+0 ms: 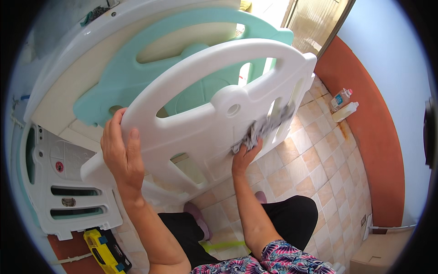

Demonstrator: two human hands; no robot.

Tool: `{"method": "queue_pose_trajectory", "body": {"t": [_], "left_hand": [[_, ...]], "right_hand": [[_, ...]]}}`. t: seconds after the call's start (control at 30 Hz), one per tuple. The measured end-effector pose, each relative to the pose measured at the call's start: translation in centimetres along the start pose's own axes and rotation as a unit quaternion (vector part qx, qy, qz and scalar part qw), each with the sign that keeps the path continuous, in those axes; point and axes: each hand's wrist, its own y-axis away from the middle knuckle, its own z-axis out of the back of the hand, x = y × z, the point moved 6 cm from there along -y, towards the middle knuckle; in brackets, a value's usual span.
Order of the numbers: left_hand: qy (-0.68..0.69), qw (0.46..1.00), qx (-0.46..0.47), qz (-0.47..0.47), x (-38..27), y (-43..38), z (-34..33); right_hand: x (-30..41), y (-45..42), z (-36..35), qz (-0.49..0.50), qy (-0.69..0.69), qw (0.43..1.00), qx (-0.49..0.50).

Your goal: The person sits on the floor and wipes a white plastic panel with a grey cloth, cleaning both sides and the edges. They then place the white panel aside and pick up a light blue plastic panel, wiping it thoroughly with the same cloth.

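Note:
A large white plastic panel with an arched top rail and cut-out slots stands before me, tilted in view. My left hand grips its left upper edge, thumb on the near face and fingers behind. In my right hand is a crumpled grey cloth, laid against the panel's lower right face; its far end is blurred. Behind the white panel stands a mint-green plastic panel of similar shape, partly hidden by it.
Another white slotted panel leans at the left, above a yellow-and-black object. Two plastic bottles stand by the red-painted wall base. A cardboard box is at lower right on the tiled floor. A white basin or tub edge curves behind.

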Motion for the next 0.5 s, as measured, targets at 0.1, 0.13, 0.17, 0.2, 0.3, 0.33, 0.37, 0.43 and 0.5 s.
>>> {"method": "queue_pose_trajectory", "body": {"t": [0.1, 0.13, 0.17, 0.2, 0.3, 0.33, 0.37, 0.43, 0.5], "left_hand": [[0.0, 1.0, -0.001, 0.001, -0.1, -0.1, -0.1], [-0.001, 1.0, -0.005, 0.002, -0.1, 0.0, 0.0], [-0.002, 1.0, -0.008, 0.002, -0.1, 0.0, 0.0], [-0.009, 1.0, -0.014, 0.003, 0.0, 0.1, 0.1], [-0.016, 1.0, -0.02, 0.008, 0.5, 0.4, 0.2], [-0.011, 1.0, -0.02, 0.011, 0.4, 0.4, 0.0], [-0.006, 1.0, -0.02, 0.012, 0.3, 0.4, -0.2], [-0.013, 1.0, -0.027, 0.009, 0.4, 0.3, -0.2], [-0.009, 0.999, -0.031, 0.009, 0.3, 0.2, -0.6]], "right_hand": [[-6.9, 6.7, 1.2, -0.263, -0.057, 0.962, -0.042], [-6.9, 7.5, 1.1, -0.328, -0.076, 0.942, -0.023], [-6.1, 6.9, 0.7, -0.276, -0.065, 0.959, 0.004], [-3.3, 5.8, 0.5, -0.224, -0.053, 0.973, 0.036], [9.1, -0.5, -0.5, 0.066, 0.001, 0.994, 0.083], [12.0, -3.0, -1.0, 0.151, 0.02, 0.986, 0.068], [14.3, -5.5, -1.5, 0.235, 0.04, 0.97, 0.051], [17.3, -11.2, -2.4, 0.325, 0.051, 0.944, 0.01], [15.9, -16.9, -2.4, 0.345, 0.019, 0.938, -0.03]]}}
